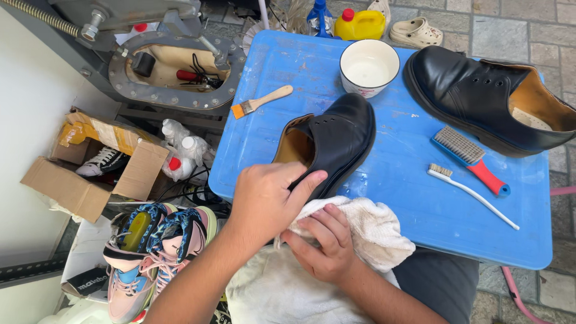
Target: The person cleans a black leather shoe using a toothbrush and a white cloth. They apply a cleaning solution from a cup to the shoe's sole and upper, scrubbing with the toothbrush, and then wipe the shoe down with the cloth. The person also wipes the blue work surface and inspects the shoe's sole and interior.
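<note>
My left hand grips the heel end of a black leather shoe, thumb laid across its side. The shoe lies on its side at the near edge of a blue plastic table, toe pointing away from me. Just below it my right hand is closed on a white towel bunched against the shoe's heel. A second, larger black shoe rests at the table's far right.
On the table are a white bowl, a small paintbrush, a red-handled scrub brush and a white toothbrush. Left of the table are a cardboard box, colourful sneakers and a metal machine. A yellow bottle stands behind.
</note>
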